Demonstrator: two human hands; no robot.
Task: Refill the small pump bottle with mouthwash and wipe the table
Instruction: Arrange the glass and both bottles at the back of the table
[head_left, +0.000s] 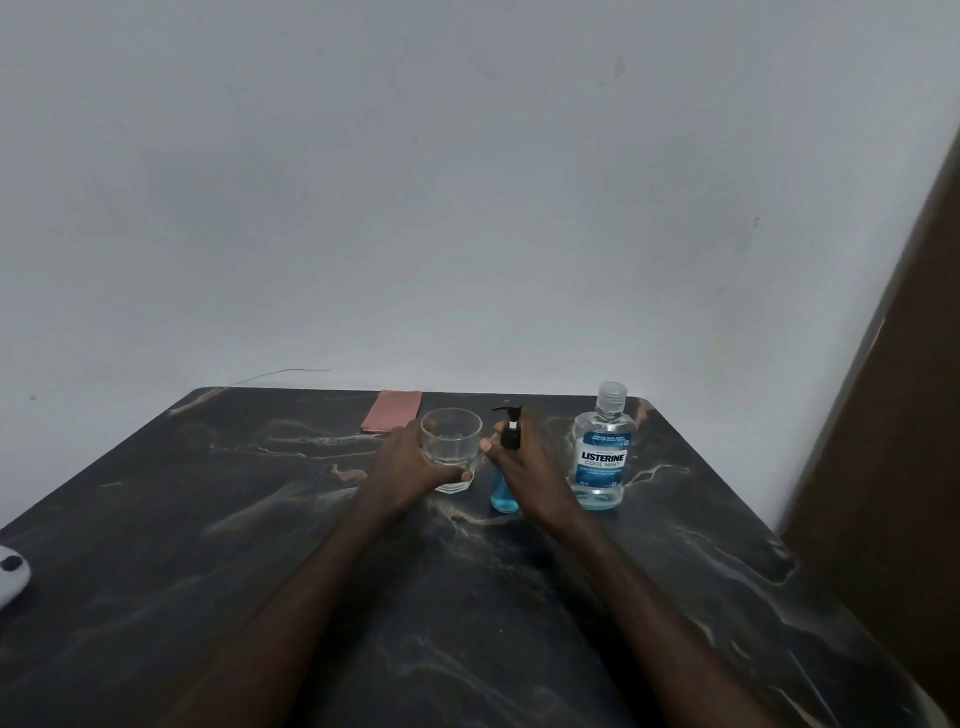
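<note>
A small pump bottle (505, 496) with a black pump head and blue liquid in its base stands on the dark marble table (260, 571). My right hand (530, 467) wraps around its middle. My left hand (410, 462) grips a clear drinking glass (451, 441) just left of the pump bottle; the glass rests on or just above the table. A capped mouthwash bottle (602, 452) with a blue label and blue liquid stands upright to the right. A folded pink cloth (392, 411) lies at the table's far edge behind the glass.
A white object with a dark button (11, 574) pokes in at the table's left edge. A grey wall runs behind the table. A brown wooden panel (904, 467) rises along the right side.
</note>
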